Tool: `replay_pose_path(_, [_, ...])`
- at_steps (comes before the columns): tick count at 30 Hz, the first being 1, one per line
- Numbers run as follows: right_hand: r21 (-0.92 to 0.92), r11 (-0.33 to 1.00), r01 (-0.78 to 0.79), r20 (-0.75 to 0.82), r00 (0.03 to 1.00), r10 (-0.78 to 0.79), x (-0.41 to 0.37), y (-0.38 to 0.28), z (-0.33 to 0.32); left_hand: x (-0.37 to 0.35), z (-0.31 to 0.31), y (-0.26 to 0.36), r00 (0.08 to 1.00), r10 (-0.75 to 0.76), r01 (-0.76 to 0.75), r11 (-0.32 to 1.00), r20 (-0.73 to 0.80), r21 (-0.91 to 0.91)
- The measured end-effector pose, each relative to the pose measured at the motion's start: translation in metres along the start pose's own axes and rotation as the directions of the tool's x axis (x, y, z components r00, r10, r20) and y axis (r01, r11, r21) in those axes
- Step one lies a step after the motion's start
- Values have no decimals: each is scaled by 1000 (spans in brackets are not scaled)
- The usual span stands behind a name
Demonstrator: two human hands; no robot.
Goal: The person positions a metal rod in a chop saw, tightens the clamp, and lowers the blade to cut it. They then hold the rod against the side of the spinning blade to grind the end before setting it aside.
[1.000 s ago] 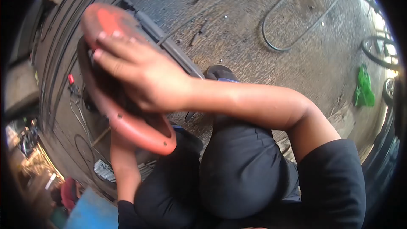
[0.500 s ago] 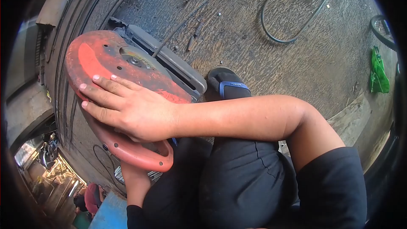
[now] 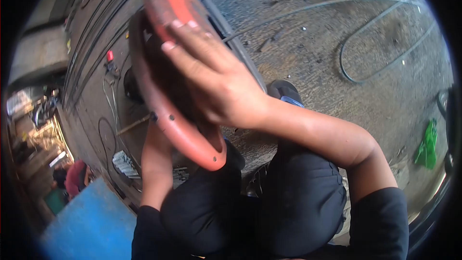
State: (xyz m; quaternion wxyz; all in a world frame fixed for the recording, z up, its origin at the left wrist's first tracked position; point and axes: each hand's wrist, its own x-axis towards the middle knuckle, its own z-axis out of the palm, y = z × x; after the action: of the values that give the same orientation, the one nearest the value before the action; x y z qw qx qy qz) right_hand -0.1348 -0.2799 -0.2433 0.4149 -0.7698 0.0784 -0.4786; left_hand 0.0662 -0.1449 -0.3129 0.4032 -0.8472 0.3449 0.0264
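Observation:
An orange-red power saw with a rounded blade guard (image 3: 175, 2) and a loop-shaped handle (image 3: 195, 142) stands in front of me, looking like a cut-off saw. My right hand (image 3: 224, 84) reaches across with its fingers stretched out against the guard's side. It is open and slightly blurred. My left forearm (image 3: 156, 163) goes up behind the handle. The saw hides my left hand, so its fingers do not show. A dark grey base strip (image 3: 240, 53) runs along the saw's far right side.
Cables (image 3: 353, 62) loop over the rough, dirty floor. Left of the saw lie a small red-tipped item (image 3: 110, 57) and a stack of metal pieces (image 3: 125, 164). A blue panel (image 3: 96, 219) and another person (image 3: 76, 178) are at lower left. A green bag (image 3: 427, 147) lies right.
The view has shifted. The saw's guard now shows more edge-on, with its dark inner side visible. My right hand has stayed against it, its fingers now pointing more upward.

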Motion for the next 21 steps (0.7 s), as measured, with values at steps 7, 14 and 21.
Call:
replay_pose_path(7, [-33,999,-31,74,997,33,4,-6,1,40,46,-4,952,-164,218,956,258,-195])
replay_pose_path(14, [-92,996,1,125,992,11,8,-14,1,54,115,-34,841,-209,420,834,499,-358])
replay_pose_path(21, [-146,989,11,155,988,11,6,-11,3,-24,288,-103,762,-392,634,611,515,-474])
